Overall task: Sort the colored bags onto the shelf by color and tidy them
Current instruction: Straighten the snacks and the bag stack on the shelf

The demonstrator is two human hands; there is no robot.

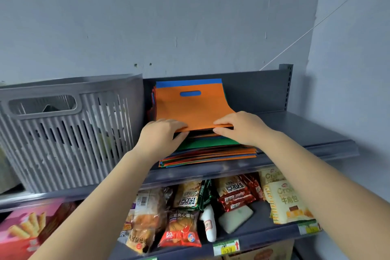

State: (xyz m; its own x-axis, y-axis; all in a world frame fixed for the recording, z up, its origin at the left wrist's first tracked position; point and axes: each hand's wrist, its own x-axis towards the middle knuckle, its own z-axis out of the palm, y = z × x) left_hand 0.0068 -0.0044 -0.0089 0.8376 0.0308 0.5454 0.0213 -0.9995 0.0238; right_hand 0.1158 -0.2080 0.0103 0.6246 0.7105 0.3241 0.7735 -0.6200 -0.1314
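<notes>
Both hands, left point(161, 135) and right point(238, 127), pinch the orange bag's point(190, 110) near edge at the shelf point(306, 131) front: light, floppy, slippery, best gripped by that edge.

This is a small shop: packaged snacks point(185, 213) crowd the tier under the grey metal shelf point(295, 143), with price tags point(226, 247) clipped along their tier's front edge.
</notes>
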